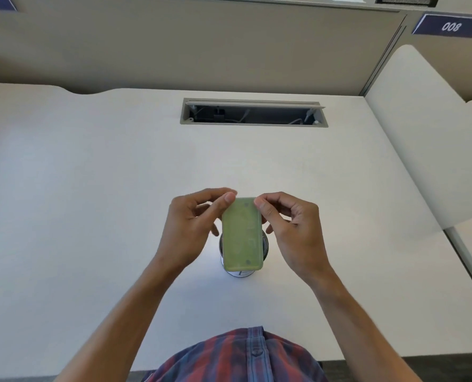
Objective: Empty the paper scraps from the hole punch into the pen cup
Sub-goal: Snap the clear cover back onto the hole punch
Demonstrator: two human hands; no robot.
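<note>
Fingers (230,198) of the left hand (190,230) and right hand (290,230) pinch the far end of the hole punch (242,235) from either side, holding it over the pen cup (241,272) on the white desk (91,188). That pale green, round-cornered plastic slab hides most of the cup's mouth. Beyond sits an open cable slot (252,113); a beige partition (201,45) backs the desk.
</note>
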